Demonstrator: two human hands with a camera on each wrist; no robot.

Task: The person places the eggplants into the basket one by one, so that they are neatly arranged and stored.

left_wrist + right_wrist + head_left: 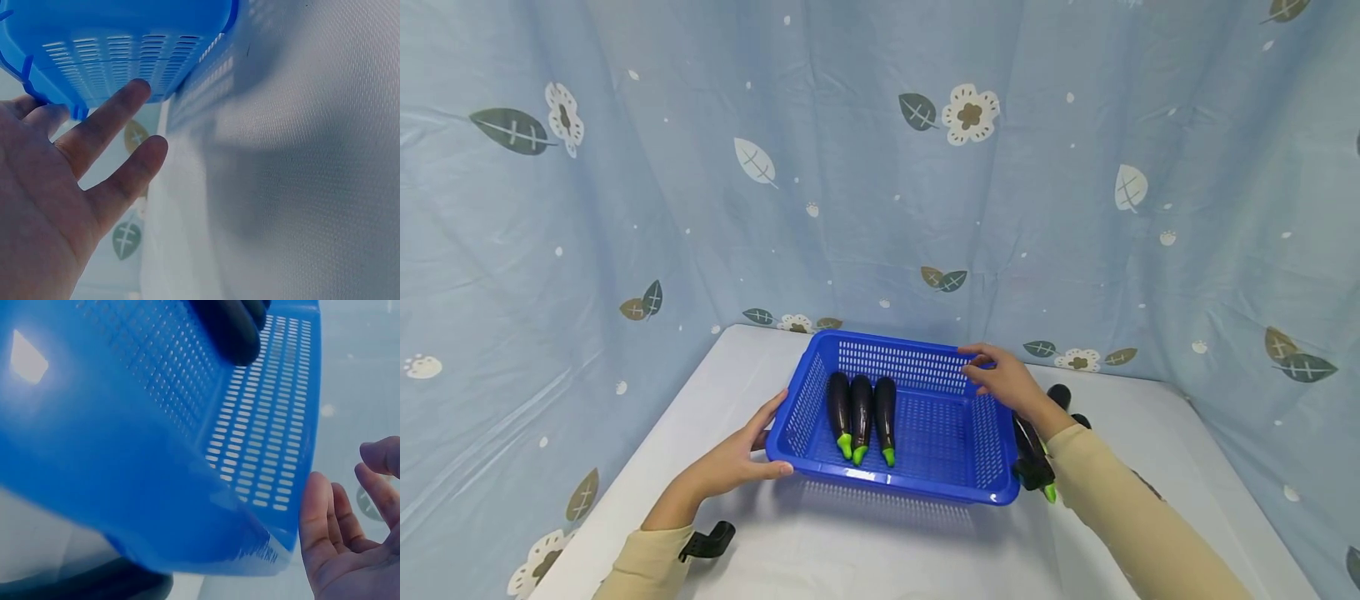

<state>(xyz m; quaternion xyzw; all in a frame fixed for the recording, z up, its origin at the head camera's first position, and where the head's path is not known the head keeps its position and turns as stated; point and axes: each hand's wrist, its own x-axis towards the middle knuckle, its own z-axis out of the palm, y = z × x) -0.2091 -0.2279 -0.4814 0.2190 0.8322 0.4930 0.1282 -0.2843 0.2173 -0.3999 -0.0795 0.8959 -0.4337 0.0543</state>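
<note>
A blue plastic basket (932,433) with slotted walls sits on the white table, holding three dark eggplants (861,408) with green caps near its left side. My left hand (737,458) spreads around the near left corner, thumb tip at the front rim and forefinger along the left rim. In the left wrist view, two of its fingers (119,119) extend straight beside the slotted wall. My right hand (1000,375) is at the far right corner, its forefinger along the rim. The right wrist view shows a fingertip against the basket's outer edge (312,425).
More eggplants (1030,442) lie on the table right of the basket, partly hidden by my right forearm. Behind the white table (715,400) hangs a blue curtain (865,192) printed with leaves and flowers. A black strap mount (709,542) is on my left wrist.
</note>
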